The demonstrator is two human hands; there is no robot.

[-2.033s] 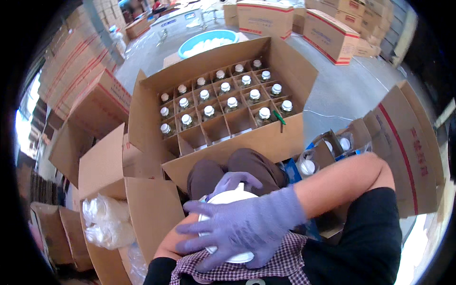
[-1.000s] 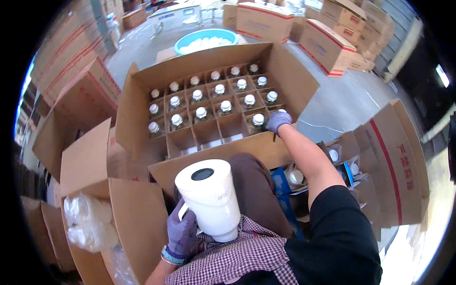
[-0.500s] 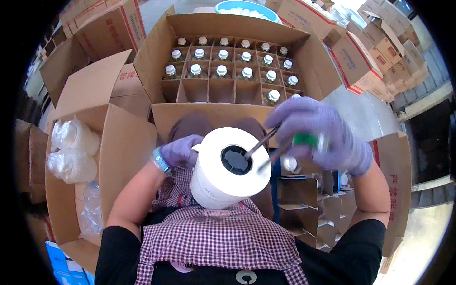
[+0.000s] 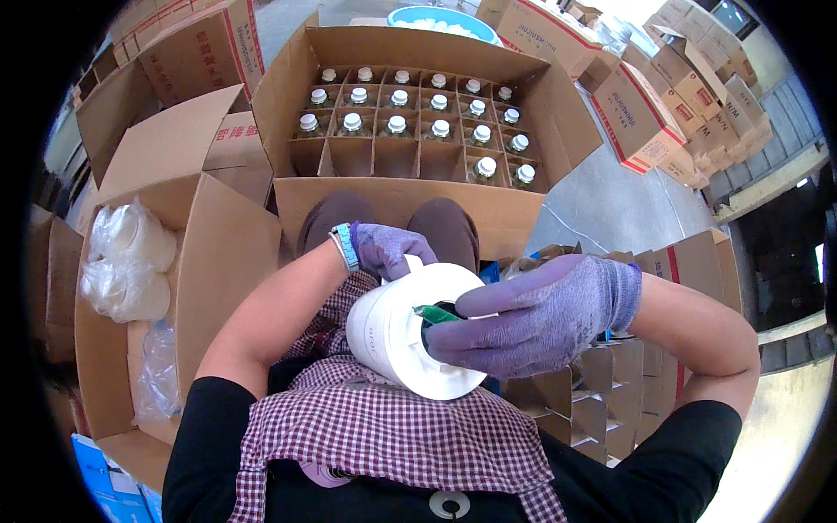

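A white jug [image 4: 370, 336] is above the person's lap, in front of the checked apron [image 4: 392, 440], tipped so that its round opening faces up and to the right. The gloved left hand [image 4: 391, 248] is closed on the handle at its far side, a light blue band [image 4: 346, 247] around that wrist. The gloved right hand [image 4: 540, 315] is at the mouth of the jug, its fingers reaching over the dark opening. A green thing [image 4: 438, 314] lies at the opening against those fingers; their tips are partly hidden, so I cannot tell whether they pinch it.

Just beyond the knees stands a big open carton [image 4: 514, 220], split by cardboard dividers, with rows of white-capped glass bottles [image 4: 397, 126] upright in its compartments. On the left, another open carton [image 4: 228, 253] holds white things in clear plastic [image 4: 132, 261] and a crumpled clear bag [image 4: 159, 375]. On the right, partly under the right arm, are more cardboard dividers [image 4: 593, 397]. Farther off sits a blue basin [image 4: 482, 29] with white pieces in it.
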